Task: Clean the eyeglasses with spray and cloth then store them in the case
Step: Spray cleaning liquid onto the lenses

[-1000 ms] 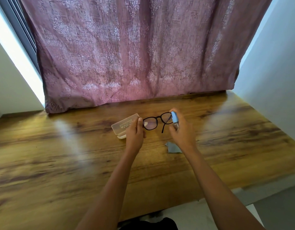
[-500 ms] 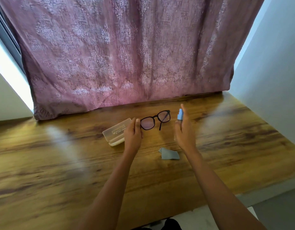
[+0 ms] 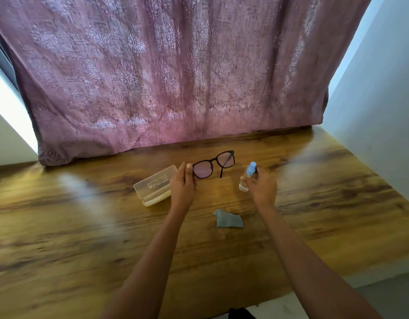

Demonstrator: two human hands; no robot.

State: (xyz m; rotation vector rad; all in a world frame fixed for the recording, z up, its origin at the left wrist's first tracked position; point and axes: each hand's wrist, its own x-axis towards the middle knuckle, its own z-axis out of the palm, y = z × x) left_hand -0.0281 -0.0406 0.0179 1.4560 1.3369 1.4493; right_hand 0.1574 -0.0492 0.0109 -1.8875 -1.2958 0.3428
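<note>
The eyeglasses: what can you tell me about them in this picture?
The eyeglasses have a black, plastic-looking frame with two large rounded lenses and a thin temple hanging down near the right lens. The left hand pinches their left end, holding them tilted above the wooden table. The spray bottle in the right hand is beside them, not touching.

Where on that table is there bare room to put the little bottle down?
Wide bare tabletop lies right of the right hand, toward the wall, and left of the case. The middle is crowded: case, eyeglasses, spray bottle, cloth.
</note>
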